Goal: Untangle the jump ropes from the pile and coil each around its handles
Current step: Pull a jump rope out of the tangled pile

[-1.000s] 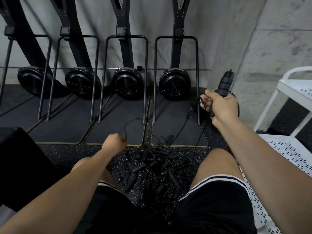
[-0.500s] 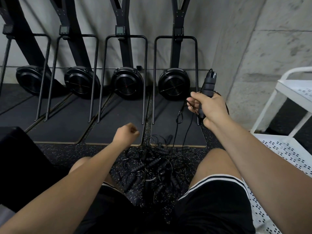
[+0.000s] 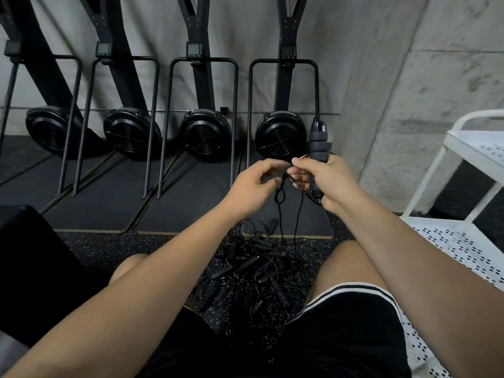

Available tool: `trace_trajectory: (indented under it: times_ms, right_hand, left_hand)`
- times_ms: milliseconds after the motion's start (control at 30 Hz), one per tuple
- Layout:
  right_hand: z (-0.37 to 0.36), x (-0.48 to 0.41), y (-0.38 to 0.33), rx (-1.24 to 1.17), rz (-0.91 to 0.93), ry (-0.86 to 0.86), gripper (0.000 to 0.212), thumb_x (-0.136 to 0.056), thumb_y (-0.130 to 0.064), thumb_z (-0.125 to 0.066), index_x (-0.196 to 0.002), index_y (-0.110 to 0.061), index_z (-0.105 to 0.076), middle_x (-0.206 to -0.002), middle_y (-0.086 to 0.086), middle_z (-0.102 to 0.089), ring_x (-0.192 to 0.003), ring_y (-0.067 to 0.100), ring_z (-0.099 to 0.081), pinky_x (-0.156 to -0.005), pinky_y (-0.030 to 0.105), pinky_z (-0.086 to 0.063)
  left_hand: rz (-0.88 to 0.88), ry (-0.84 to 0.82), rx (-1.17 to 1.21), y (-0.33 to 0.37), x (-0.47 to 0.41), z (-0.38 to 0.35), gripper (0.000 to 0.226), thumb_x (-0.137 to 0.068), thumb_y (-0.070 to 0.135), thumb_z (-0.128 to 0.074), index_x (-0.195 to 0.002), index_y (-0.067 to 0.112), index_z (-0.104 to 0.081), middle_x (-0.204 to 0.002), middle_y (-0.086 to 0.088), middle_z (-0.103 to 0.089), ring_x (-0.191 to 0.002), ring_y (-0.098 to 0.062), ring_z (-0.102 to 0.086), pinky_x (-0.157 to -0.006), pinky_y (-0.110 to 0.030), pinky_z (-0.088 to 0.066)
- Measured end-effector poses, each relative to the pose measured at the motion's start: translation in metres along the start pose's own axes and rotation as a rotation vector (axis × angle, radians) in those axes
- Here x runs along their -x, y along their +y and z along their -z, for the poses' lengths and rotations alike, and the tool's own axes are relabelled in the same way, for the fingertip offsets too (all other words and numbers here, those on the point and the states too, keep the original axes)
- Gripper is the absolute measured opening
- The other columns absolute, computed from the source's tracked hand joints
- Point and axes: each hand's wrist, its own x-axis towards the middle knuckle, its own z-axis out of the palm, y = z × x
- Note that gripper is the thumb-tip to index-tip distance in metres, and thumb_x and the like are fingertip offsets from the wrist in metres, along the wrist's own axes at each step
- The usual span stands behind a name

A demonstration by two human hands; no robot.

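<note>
Moved: left hand [image 3: 256, 184] has swung across from above the knee to meet the right hand [image 3: 331, 181].
Left hand: fingertips pinch the thin cord [image 3: 278, 201] just above a small twisted loop.
Right hand: wrapped round an upright handle [image 3: 317, 144], with slack cord looped beside it.
Pile [image 3: 259, 268]: lies tangled on the floor [image 3: 95, 249] between the knees.
Meaning: probably clearing a kink before coiling this rope.

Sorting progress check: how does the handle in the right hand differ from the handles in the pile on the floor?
The held handle stands upright, gripped by the right hand; the pile handles lie flat at mixed angles. Its cable hangs in two strands; theirs loop tangled. Both are black with ribbed grips.
</note>
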Motion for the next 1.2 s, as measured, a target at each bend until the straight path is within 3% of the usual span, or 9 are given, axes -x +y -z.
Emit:
trace_trajectory:
  times_ms: [133,300,467,567,700,833,1067,1200]
  right_hand:
    - [0.005,0.005,-0.009,0.033,0.024,-0.032,0.012,-0.095,-0.014,-0.08,-0.102,-0.006,-0.073,-0.088,0.014,-0.082,-0.074,0.022,-0.077,-0.074,0.037,-0.065]
    - [0.01,0.007,-0.014,0.067,0.039,-0.051,0.01,-0.096,-0.011,-0.079,-0.1,-0.005,-0.073,-0.083,0.012,-0.08,-0.071,0.02,-0.076,-0.063,0.028,-0.062]
    - [0.014,0.007,-0.008,0.129,0.094,0.026,0.008,-0.097,-0.011,-0.077,-0.09,-0.008,-0.073,-0.079,0.012,-0.079,-0.068,0.018,-0.075,-0.06,0.025,-0.059]
    - [0.019,0.004,-0.004,0.139,0.122,0.096,0.01,-0.098,-0.01,-0.076,-0.088,-0.009,-0.074,-0.079,0.013,-0.079,-0.065,0.016,-0.072,-0.059,0.025,-0.056]
    - [0.026,-0.002,0.002,0.174,0.143,0.147,0.012,-0.097,-0.012,-0.077,-0.085,-0.011,-0.075,-0.08,0.01,-0.079,-0.065,0.01,-0.071,-0.059,0.023,-0.052]
    - [0.027,-0.004,0.006,0.168,0.185,0.195,0.007,-0.095,-0.008,-0.078,-0.093,-0.002,-0.074,-0.085,0.012,-0.076,-0.066,0.003,-0.074,-0.058,0.013,-0.05]
    - [0.05,-0.013,-0.003,0.123,0.156,0.305,0.007,-0.095,-0.017,-0.079,-0.093,-0.01,-0.077,-0.074,-0.001,-0.078,-0.061,0.002,-0.063,-0.062,0.022,-0.049]
    - [0.053,-0.009,-0.008,0.125,0.143,0.282,0.006,-0.096,-0.018,-0.079,-0.095,-0.012,-0.076,-0.078,0.0,-0.08,-0.063,0.003,-0.062,-0.062,0.02,-0.049]
  left_hand:
    - [0.076,-0.073,0.028,-0.009,-0.002,0.004,0.007,-0.102,0.025,-0.072,-0.107,0.028,-0.076,-0.088,0.02,-0.071,-0.078,0.001,-0.06,-0.081,-0.025,-0.047]
    - [0.146,-0.156,0.188,-0.019,0.011,0.005,0.01,-0.099,0.027,-0.078,-0.106,0.021,-0.076,-0.093,0.002,-0.075,-0.089,-0.01,-0.068,-0.089,-0.032,-0.053]
    - [0.261,0.101,0.439,-0.031,0.012,0.009,0.012,-0.096,0.014,-0.079,-0.104,0.022,-0.083,-0.098,-0.006,-0.08,-0.09,-0.014,-0.069,-0.082,-0.033,-0.051]
    - [0.321,0.217,0.499,-0.041,0.013,0.019,0.014,-0.099,0.004,-0.072,-0.105,0.013,-0.081,-0.097,-0.01,-0.08,-0.089,-0.02,-0.07,-0.079,-0.034,-0.054]
    - [0.407,0.308,0.522,-0.057,0.013,0.029,0.015,-0.101,-0.004,-0.066,-0.11,0.002,-0.076,-0.089,-0.007,-0.079,-0.077,-0.013,-0.073,-0.066,-0.023,-0.054]
    - [0.472,0.361,0.52,-0.07,0.013,0.036,0.017,-0.101,-0.007,-0.064,-0.112,0.0,-0.075,-0.09,-0.009,-0.077,-0.073,-0.011,-0.072,-0.058,-0.018,-0.051]
    - [0.685,0.509,0.417,-0.112,0.028,0.057,0.022,-0.1,-0.007,-0.063,-0.096,0.01,-0.077,-0.092,-0.01,-0.076,-0.071,-0.012,-0.068,-0.054,-0.017,-0.049]
    - [0.758,0.545,0.292,-0.135,0.037,0.072,0.024,-0.1,-0.004,-0.065,-0.092,0.014,-0.078,-0.095,-0.009,-0.077,-0.075,-0.013,-0.069,-0.062,-0.021,-0.05]
